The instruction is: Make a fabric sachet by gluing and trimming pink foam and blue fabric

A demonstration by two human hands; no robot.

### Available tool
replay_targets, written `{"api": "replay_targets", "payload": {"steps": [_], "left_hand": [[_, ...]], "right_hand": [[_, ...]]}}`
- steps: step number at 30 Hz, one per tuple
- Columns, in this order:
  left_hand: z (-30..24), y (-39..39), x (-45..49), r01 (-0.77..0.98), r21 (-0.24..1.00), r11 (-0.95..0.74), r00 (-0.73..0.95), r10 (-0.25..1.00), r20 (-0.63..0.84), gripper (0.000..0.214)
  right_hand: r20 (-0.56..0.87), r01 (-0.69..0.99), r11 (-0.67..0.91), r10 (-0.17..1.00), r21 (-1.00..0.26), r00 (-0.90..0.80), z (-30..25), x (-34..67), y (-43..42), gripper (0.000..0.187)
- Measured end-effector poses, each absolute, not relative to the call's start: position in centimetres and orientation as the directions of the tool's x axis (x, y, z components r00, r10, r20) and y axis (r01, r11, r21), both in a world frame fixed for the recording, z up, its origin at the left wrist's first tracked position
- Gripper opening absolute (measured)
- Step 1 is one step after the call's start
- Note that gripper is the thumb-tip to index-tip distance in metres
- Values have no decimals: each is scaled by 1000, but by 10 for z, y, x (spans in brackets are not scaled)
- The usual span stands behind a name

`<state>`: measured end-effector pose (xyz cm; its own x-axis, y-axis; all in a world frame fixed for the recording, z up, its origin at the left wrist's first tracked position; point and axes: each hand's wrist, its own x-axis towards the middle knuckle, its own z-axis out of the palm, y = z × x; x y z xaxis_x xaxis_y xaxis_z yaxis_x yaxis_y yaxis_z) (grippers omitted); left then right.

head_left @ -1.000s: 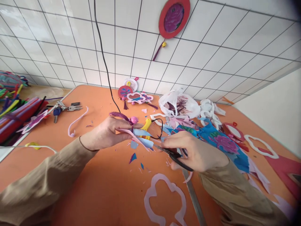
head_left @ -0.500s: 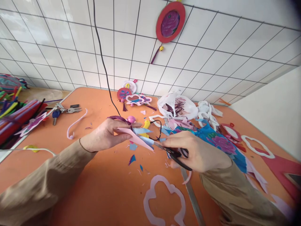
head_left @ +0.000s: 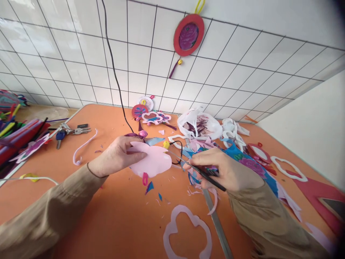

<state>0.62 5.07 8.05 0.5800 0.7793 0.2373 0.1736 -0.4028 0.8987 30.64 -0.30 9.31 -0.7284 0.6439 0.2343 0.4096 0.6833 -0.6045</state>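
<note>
My left hand [head_left: 115,156] pinches a pale pink scalloped cutout [head_left: 153,162] between thumb and fingers, its flat face turned towards me. A bright pink loop [head_left: 145,178] hangs from the lower edge, and a pink bead [head_left: 142,134] with dark purple tassel threads shows above my fingers. My right hand [head_left: 223,167] grips scissors [head_left: 208,177] with dark handles. Their thin blades point left at the cutout's right edge; I cannot tell whether they touch it. A yellow bead-like piece [head_left: 166,145] sits just behind the cutout.
A pink cloud-shaped frame [head_left: 169,230] lies near the front of the orange table [head_left: 121,223]. Blue and pink scraps are scattered about. A white plastic bag [head_left: 212,126], flowered blue fabric [head_left: 252,165], keys [head_left: 78,130] and a black cord [head_left: 114,68] are around the hands.
The cutout has turned from nearly edge-on to flat towards me, and its pink loop now shows below. The scissors have drawn back slightly from between its layers.
</note>
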Motion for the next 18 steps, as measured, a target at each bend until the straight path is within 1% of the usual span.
{"api": "replay_targets", "payload": {"steps": [2,4,6,8,12,15,18], "left_hand": [[81,50,6,148,933,-327,563,804,193,14],[82,50,6,105,956,-273,566,807,168,13],[83,50,6,58,979,-193,577,807,125,12],[83,50,7,15,994,-110,587,806,81,10],[79,50,9,-69,997,21,616,787,26,8],[76,49,9,-92,991,100,644,765,-17,8],[74,49,8,-78,988,136,651,757,-53,10]], "right_hand": [[194,399,582,704,-708,-683,93,308,-3,36],[107,400,434,774,-807,-624,95,308,-5,37],[51,382,310,829,-871,-557,97,307,-7,42],[33,342,232,865,-911,-500,99,305,-7,48],[19,266,152,895,-952,-445,98,297,-8,54],[47,229,160,900,-960,-432,95,292,-8,54],[84,190,176,908,-966,-411,89,292,-5,55]]}}
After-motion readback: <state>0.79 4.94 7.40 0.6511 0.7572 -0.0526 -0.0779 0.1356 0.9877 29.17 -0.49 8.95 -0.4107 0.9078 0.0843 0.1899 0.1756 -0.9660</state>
